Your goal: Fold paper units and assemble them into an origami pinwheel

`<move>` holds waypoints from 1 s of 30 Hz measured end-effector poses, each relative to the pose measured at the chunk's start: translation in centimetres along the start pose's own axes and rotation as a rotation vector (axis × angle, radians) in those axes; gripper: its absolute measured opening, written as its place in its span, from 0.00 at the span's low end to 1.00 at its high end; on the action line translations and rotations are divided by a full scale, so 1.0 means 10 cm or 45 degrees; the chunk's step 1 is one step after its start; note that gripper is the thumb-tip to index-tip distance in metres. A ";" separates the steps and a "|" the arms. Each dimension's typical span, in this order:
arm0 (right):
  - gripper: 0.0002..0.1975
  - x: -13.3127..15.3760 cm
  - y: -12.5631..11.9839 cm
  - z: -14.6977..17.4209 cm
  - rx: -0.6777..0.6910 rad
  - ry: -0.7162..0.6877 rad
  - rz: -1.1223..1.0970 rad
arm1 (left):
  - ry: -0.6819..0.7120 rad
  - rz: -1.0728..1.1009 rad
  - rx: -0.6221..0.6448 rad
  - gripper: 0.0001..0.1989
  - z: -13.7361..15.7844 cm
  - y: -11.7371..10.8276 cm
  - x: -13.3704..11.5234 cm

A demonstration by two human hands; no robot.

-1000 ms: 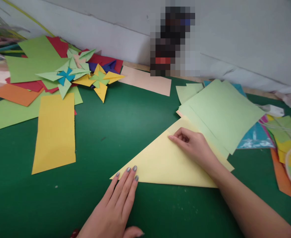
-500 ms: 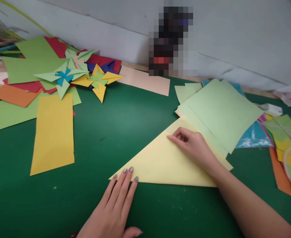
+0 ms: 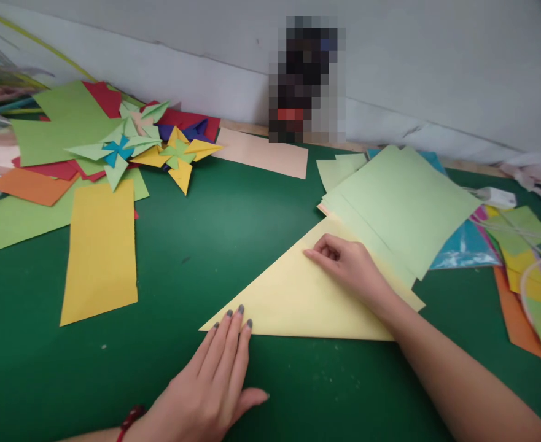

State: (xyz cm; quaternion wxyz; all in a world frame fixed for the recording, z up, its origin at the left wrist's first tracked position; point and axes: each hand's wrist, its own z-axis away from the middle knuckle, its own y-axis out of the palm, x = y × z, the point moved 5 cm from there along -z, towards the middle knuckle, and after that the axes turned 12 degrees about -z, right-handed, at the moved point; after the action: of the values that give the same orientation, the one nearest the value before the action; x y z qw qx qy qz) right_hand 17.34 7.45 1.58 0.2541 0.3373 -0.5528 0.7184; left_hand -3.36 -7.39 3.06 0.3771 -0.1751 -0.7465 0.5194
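A pale yellow sheet of paper (image 3: pixel 288 288), folded into a large triangle, lies flat on the green table (image 3: pixel 169 380) in front of me. My left hand (image 3: pixel 219 368) is open, its fingers stretched out flat over the triangle's bottom edge close to the left corner. On the middle of the triangle rests my right hand (image 3: pixel 344 261), fingers curled in and thumb pressed against them. Whether anything sits inside that curl is hidden. The triangle's upper right side touches a stack of light green sheets (image 3: pixel 403 202).
Folded paper stars, one yellow (image 3: pixel 180 153), lie on coloured sheets at the back left. A yellow-orange strip (image 3: pixel 99 252) is left of my hands, a pale pink strip (image 3: pixel 265 152) by the wall. At right are a white plug (image 3: pixel 500 197), cables and an orange sheet (image 3: pixel 519 313).
The view has shifted slightly. My left hand has turned a little, with its thumb more spread and a red wristband now showing. My right hand keeps nearly the same place on the paper.
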 end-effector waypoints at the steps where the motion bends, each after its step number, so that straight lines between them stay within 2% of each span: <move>1: 0.16 0.00 0.00 0.00 0.000 -0.001 -0.003 | -0.002 -0.010 -0.049 0.26 -0.03 -0.03 0.04; 4: 0.16 -0.01 0.00 0.00 0.006 -0.008 -0.016 | 0.052 -0.001 -0.128 0.14 -0.17 -0.08 0.14; 8: 0.14 -0.01 0.00 -0.01 0.019 -0.029 -0.035 | 0.125 -0.042 -0.056 0.16 -0.44 -0.05 0.22; 11: 0.14 -0.01 0.00 -0.01 0.021 -0.046 -0.051 | 0.215 -0.009 0.107 0.18 -0.66 0.09 0.22; 13: 0.14 -0.02 0.00 -0.01 0.018 -0.054 -0.065 | 0.205 0.012 0.201 0.19 -0.77 0.21 0.23; 18: 0.14 -0.03 0.01 -0.02 0.021 -0.080 -0.076 | 0.233 0.098 0.140 0.12 -0.86 0.35 0.23; 22: 0.13 -0.04 0.01 -0.03 0.018 -0.094 -0.061 | 0.299 0.252 0.072 0.18 -0.87 0.43 0.22; 27: 0.12 -0.04 0.00 -0.03 0.019 -0.095 -0.045 | 0.154 0.398 0.203 0.32 -0.90 0.61 0.31; 30: 0.12 -0.05 -0.01 -0.03 0.022 -0.082 -0.032 | 0.143 0.441 0.224 0.34 -0.90 0.61 0.32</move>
State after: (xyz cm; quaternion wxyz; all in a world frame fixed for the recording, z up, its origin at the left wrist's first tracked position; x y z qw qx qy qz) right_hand 17.62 7.80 1.22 0.2425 0.3694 -0.5502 0.7086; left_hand 0.41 2.92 0.31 0.3371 -0.2958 -0.6349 0.6292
